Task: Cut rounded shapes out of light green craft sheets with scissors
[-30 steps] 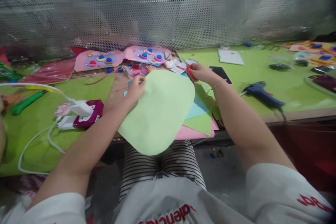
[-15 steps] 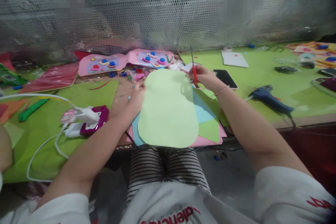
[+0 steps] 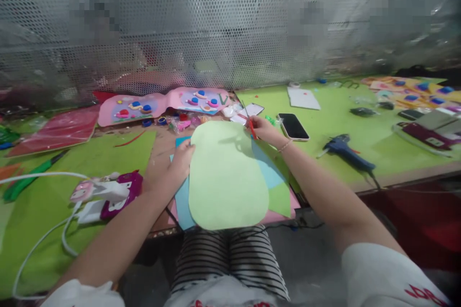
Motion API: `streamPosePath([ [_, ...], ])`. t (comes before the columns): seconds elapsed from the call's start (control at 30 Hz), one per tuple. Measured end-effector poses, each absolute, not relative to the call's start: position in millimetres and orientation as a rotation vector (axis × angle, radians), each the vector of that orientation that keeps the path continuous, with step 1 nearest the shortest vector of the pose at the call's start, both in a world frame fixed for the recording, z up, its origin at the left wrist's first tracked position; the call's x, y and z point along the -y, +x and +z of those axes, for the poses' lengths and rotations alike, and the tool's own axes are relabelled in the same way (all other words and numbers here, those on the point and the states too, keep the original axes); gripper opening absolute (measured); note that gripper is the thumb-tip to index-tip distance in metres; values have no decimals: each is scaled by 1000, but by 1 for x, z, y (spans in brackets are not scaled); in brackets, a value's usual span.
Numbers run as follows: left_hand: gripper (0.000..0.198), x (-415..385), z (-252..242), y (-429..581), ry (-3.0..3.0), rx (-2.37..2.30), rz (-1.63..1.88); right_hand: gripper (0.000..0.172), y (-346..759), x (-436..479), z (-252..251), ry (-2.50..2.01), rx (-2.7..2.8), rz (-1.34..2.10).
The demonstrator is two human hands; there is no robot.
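Two bare hands are seen at a rounded light green paper sheet, which lies flat on blue and pink sheets. Its left edge is pinched by the left hand. Red-handled scissors are gripped by the right hand. Beyond, a black phone and blue glue gun rest on the green table. Half a second earlier, the scissors were held upright; now they are tilted.

Even overhead light, soft shadows under the hands; motion blur throughout, wide-angle bowing at edges, mesh backdrop hazy.
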State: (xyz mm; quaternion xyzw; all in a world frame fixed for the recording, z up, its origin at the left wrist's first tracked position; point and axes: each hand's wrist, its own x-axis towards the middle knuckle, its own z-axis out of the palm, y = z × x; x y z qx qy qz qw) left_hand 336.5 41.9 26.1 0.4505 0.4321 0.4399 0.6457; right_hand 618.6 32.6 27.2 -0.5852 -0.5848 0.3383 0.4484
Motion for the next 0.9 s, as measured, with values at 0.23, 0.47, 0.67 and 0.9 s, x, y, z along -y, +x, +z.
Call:
streamPosePath([
  [0.23, 16, -49, 30, 327, 1540, -1187, 917, 19, 621, -27, 29, -1577, 1805, 250],
  [0.47, 21, -43, 44, 317, 2014, -1114, 762, 19, 601, -11, 46, -1421, 2304, -172],
  [0.67, 21, -36, 42, 315, 2079, -1053, 707, 23, 588, -6, 50, -1398, 2479, -275],
  [0.9, 30, -40, 26, 321, 2127, -933, 623, 30, 590, -5, 48, -1368, 2540, -253],
])
